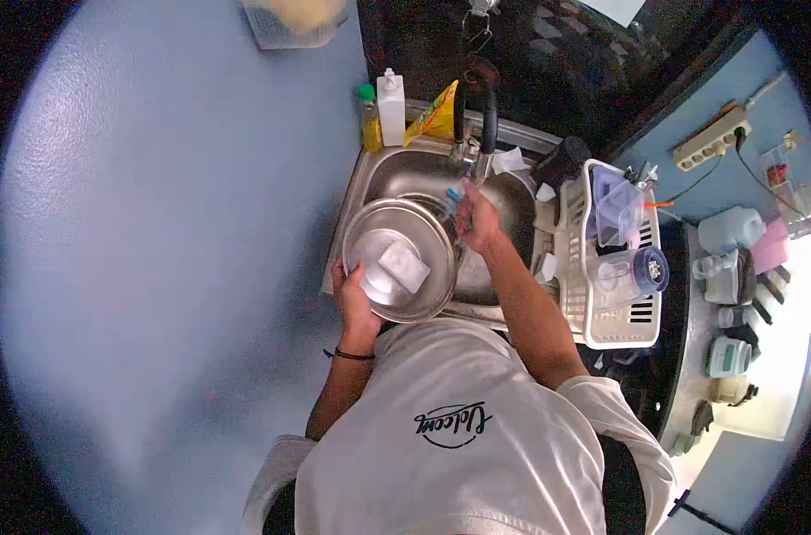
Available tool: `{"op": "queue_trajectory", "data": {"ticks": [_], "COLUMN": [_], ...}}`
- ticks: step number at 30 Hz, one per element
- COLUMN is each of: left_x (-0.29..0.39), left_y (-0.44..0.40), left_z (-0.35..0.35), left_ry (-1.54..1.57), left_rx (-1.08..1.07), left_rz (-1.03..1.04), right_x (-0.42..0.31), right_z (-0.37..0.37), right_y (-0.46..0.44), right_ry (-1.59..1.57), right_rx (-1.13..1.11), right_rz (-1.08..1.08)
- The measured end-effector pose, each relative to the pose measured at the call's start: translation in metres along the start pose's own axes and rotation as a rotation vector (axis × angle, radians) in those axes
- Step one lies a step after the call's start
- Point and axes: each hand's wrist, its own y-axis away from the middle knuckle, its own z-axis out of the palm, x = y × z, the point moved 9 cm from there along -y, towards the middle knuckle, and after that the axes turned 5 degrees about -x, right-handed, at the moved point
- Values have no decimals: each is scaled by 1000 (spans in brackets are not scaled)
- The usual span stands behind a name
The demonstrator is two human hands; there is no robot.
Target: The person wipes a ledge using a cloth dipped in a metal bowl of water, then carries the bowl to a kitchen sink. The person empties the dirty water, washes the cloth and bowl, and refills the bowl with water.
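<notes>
Gripping metal basin (361, 236) at left near rim with left hand (356, 299), with thumb over the edge. Tilt unclear, but open side visible, over left part of sink (517, 214). Showing pale rectangular patch (405, 266) inside, can't tell if cloth or reflection. Reaching right hand (479, 220) to near side of tap (489, 120), with fingers curled; can't tell if gripping tap or small blue piece (454, 193) just beside. Lined up on far left ledge, left to right: green-capped bottle (371, 134), white bottle (392, 120), yellow packet (434, 116). Just right of sink: white dish rack (615, 333), loaded with clear container (617, 214) and blue-lidded jar (615, 275). Farther right: bench (686, 392) with assorted containers, below power strip (711, 140) on wall
</notes>
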Motion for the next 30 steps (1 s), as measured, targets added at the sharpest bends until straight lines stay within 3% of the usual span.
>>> {"op": "queue_trajectory", "data": {"ticks": [4, 10, 12, 14, 15, 16, 18, 19, 20, 23, 25, 26, 27, 29, 30], "left_x": [-6, -26, -16, -10, -8, -6, 2, 5, 8, 14, 13, 9, 5, -1, -6], "left_y": [2, -11, -15, -12, -15, -21, -30, -32, -34, -33, -30, -32, -36, -29, -31], "left_z": [5, 6, 12, 18, 13, 8, 15, 18, 20, 29, 22, 14, 12, 15, 12], "left_ry": [-63, -75, -174, -172, -210, -249, -249, -273, -294, -318, -327, -331, -324, -164, -139], "left_rx": [44, 4, -12, -6, 14, 32, 38, 32, 26, 12, 37, 60, 82, 22, -6], "left_rz": [-27, -84, 19, 5, 38, 76, 120, 132, 144, 151, 132, 120, 114, 72, 46], "right_x": [3, -25, -98, -147, -185, -219, -264, -270, -276, -241, -128, -85, -50, -43, -43], "right_z": [-18, -53, -45, -32, -3, 12, 37, 39, 26, -18, -89, -86, -91, -28, 17], "right_y": [-14, 5, 18, 51, 85, 115, 161, 171, 168, 124, 31, 46, 38, 81, 102], "right_ry": [-101, 474, 692, 735, 664, 819, 744, 517, 503, 1015, 1791, 1631, 1546, 1166, 1151], "right_rx": [-13, 343, 387, 340, 278, 342, 349, 293, 298, 502, 460, 152, 181, 127, 76], "right_rz": [-43, -35, -506, -692, -647, -832, -969, -914, -934, -789, -408, -457, -74, -335, -580]}}
